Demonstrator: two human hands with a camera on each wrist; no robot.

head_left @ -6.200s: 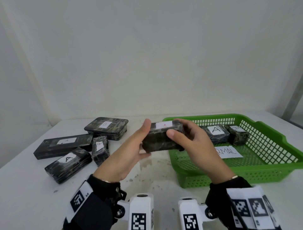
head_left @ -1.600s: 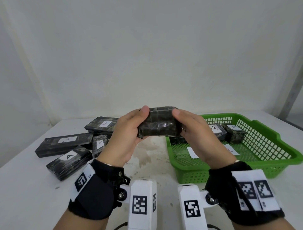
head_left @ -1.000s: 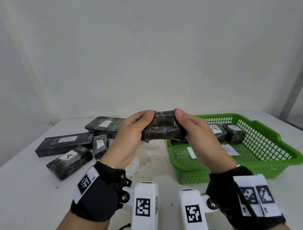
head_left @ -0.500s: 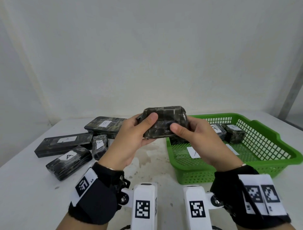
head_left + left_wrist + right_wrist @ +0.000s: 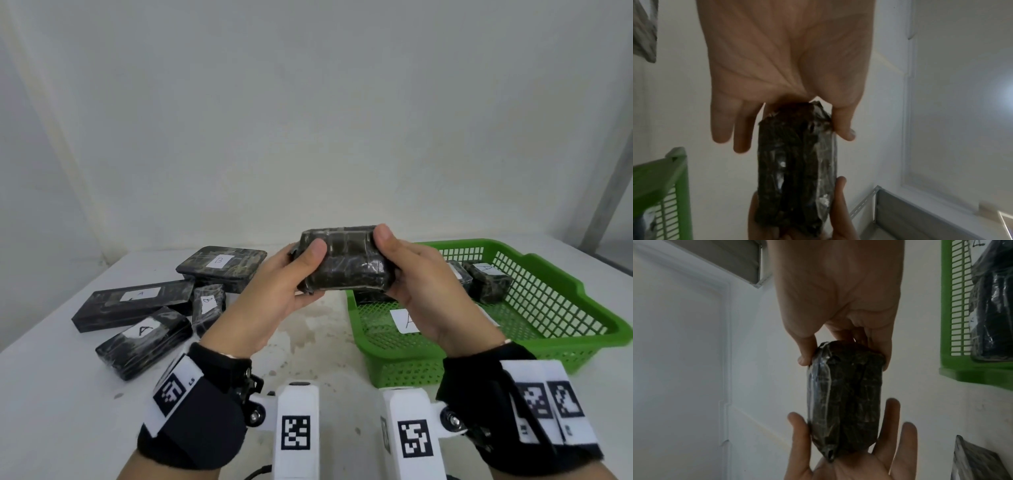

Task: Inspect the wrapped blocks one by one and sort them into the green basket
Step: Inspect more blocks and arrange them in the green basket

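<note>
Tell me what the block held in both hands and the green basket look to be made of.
Held block: a dark, mottled core under clear, glossy film, probably plastic wrap; creases and bright glints show where the left hand and right hand grip its ends. What is inside cannot be told.
Green basket: likely moulded plastic, with a uniform colour, a smooth rim and a regular lattice of holes.

The right hand [image 5: 424, 291] hides most of 1 block [image 5: 459, 274] in the green basket [image 5: 565, 329] and half of the paper label [image 5: 406, 320] on the basket floor.
</note>
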